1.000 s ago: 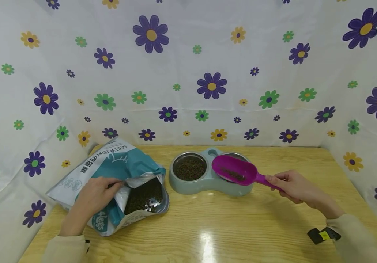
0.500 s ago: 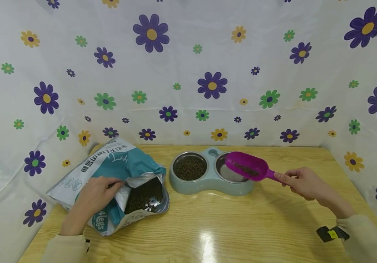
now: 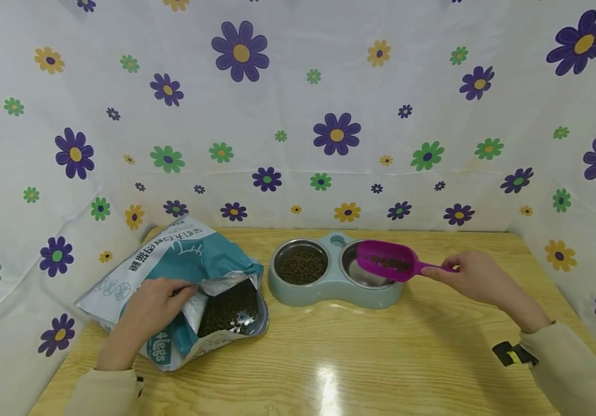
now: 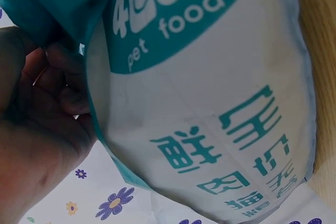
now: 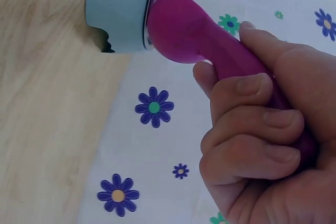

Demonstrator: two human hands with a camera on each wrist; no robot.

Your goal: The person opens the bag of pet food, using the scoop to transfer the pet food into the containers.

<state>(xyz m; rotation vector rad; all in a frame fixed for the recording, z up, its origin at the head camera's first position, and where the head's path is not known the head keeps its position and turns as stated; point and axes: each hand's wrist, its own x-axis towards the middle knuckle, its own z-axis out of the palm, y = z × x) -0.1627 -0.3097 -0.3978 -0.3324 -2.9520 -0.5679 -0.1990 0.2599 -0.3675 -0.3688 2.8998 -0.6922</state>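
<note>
My right hand [image 3: 477,277] grips the handle of a magenta scoop [image 3: 399,271], its fingers wrapped round it in the right wrist view. Some brown kibble [image 3: 385,263] lies in the scoop, which overlaps the right steel bowl of a pale blue-green double pet feeder [image 3: 324,294]. The left bowl [image 3: 300,263] of that feeder holds kibble. On the left, my left hand [image 3: 152,309] pinches the folded edge of a teal and white pet food bag [image 3: 173,260]. The bag lies on its side with its mouth open, dark kibble showing inside.
A wood-grain table [image 3: 350,352] carries the bag and the feeder. White cloth [image 3: 298,75] printed with flowers rises behind the table and along both sides. A small black and yellow tab [image 3: 513,353] hangs at the right sleeve.
The scoop shifts right from over the feeder's middle to the right bowl, and its handle swings up to a more level line with my right hand raised. My left hand and the bag stay put.
</note>
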